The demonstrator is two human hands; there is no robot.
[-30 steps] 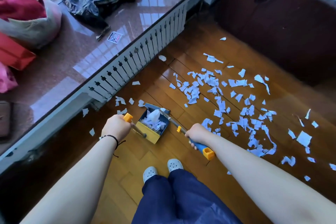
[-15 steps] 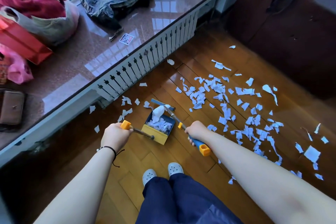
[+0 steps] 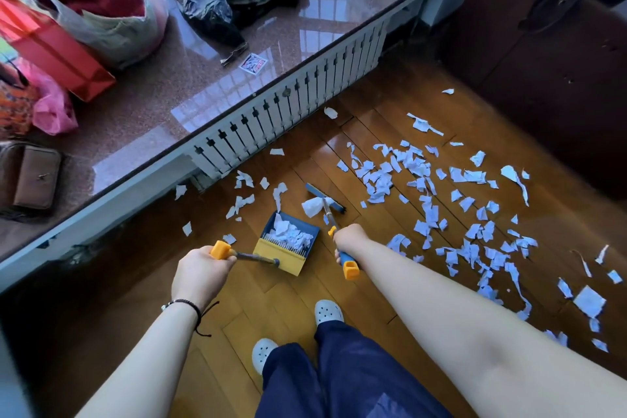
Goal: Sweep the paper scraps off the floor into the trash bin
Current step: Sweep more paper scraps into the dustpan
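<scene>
I am holding the dustpan (image 3: 288, 244) by its long handle with my left hand (image 3: 200, 273), the grip curled round the yellow end of that handle. My right hand (image 3: 349, 241) is wrapped round the blue shaft of the broom (image 3: 325, 198), fingers closed on it just below the yellow collar. The broom head is sitting on the floor (image 3: 356, 288) just beyond the pan's open mouth and slightly to its right, with a crumpled white scrap (image 3: 312, 206) resting against it.

What the next stroke turns on, I am judging, is this: the bulk of the paper scraps (image 3: 441, 200) is lying to the right of and beyond the broom head, well apart from the pan, in a loose band running from the far middle of the floor down toward my right side. The broom's shaft is pointing away from me and a little leftward, so my right hand is the nearer one to the scraps and would have to swing the head out rightward, then draw it back toward the pan. A smaller scatter (image 3: 244, 200) is lying left of the pan, near the white radiator grille (image 3: 291, 102).

The pan is already carrying a heap of paper. The floor is glossy wood, so scraps should slide easily. No trash bin is showing. A stone worktop (image 3: 190, 78) with bags and clothes is running along my left.
</scene>
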